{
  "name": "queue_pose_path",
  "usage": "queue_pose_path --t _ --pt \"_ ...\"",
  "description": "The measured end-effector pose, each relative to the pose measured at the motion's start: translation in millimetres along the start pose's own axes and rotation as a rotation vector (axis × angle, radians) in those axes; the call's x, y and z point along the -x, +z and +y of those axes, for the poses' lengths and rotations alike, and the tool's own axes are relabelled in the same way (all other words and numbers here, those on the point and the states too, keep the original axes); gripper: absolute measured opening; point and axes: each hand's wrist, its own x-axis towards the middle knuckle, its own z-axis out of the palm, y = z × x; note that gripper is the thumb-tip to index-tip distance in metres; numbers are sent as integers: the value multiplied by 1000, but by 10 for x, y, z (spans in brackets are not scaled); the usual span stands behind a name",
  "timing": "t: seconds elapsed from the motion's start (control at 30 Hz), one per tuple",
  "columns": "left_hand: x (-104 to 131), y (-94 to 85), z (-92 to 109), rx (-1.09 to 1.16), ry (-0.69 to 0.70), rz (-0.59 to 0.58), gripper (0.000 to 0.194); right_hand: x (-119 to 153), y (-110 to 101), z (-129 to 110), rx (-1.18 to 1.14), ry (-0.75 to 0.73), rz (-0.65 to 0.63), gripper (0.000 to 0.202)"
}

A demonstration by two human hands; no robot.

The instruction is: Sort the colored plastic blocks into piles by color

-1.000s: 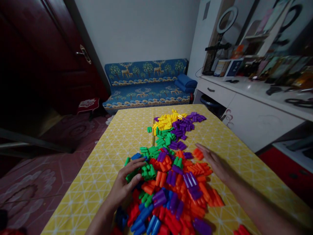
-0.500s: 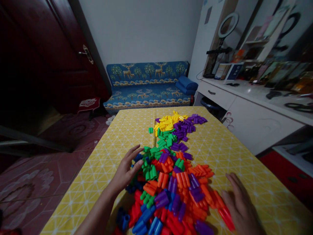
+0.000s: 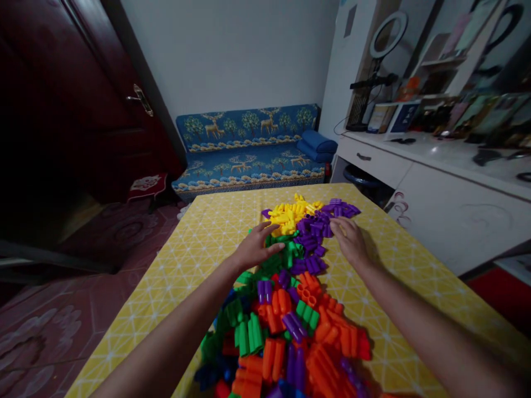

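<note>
Plastic tube-shaped pieces lie in a long heap on a table (image 3: 166, 287) with a yellow patterned cloth. Yellow pieces (image 3: 290, 214) are at the far end, with purple pieces (image 3: 311, 235) to their right. Green pieces (image 3: 249, 334) run down the left side, and orange pieces (image 3: 327, 362) fill the near part, mixed with some purple and blue. My left hand (image 3: 257, 246) is over the green pieces beside the yellow ones, fingers apart, holding nothing. At the right edge of the purple pieces is my right hand (image 3: 349, 239), its fingers spread and nothing held.
Beyond the table stands a blue patterned sofa (image 3: 249, 160) with folded blue cushions (image 3: 317, 145). A white dresser (image 3: 448, 188) with a ring light (image 3: 389, 34) is on the right. A red-topped stool (image 3: 147, 185) stands near the dark door (image 3: 95, 99) at left.
Both hands have moved forward to the far part of the heap. Pieces in the near part have shifted, and the camera view has moved slightly.
</note>
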Motion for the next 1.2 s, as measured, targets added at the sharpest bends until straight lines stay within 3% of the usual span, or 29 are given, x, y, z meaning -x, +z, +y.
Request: queue_pose_path --t 0.07,0.13,0.3,0.43,0.57,0.63,0.67,0.7,0.77,0.83,0.87,1.0,1.1,1.17,1.2 --pt "-248 123 -101 -45 -26 -11 68 -190 124 59 82 94 -90 47" --pt "-392 218 -178 -72 -34 -12 65 -197 201 13 125 121 -209 45" --pt "-305 268 -194 -23 47 -57 56 231 242 -300 54 -26 -379 41" --pt "-47 54 -61 106 119 -163 56 530 113 -450 -94 -13 -506 46" --pt "14 -330 62 276 88 -444 51 377 -62 -398 -280 89 -703 55" --pt "-113 -457 65 312 7 -536 54 121 -41 -326 -300 80 -642 57" --pt "-217 -476 47 302 -13 -511 54 -29 11 -287 -281 42 -564 53" --pt "-340 -461 17 272 -18 -451 54 -179 90 -250 -240 -10 -481 46" --pt "-613 -336 -66 158 -7 -206 53 -438 297 -189 -107 -115 -367 30" --pt "-859 -129 -153 21 41 -2 57 -588 514 -156 51 -180 -348 30" --pt "-949 -19 -186 -12 29 24 66 -611 603 -153 117 -195 -360 35" --pt "-1014 241 -212 -18 -60 -117 83 -434 713 -216 231 -244 -451 43" --pt "-881 154 -152 88 -30 -286 68 -295 581 -288 147 -270 -575 29" --pt "-841 27 -122 186 8 -442 55 -347 500 -298 58 -211 -612 39" --pt "-855 -29 -120 203 7 -463 52 -426 485 -282 29 -175 -581 45"
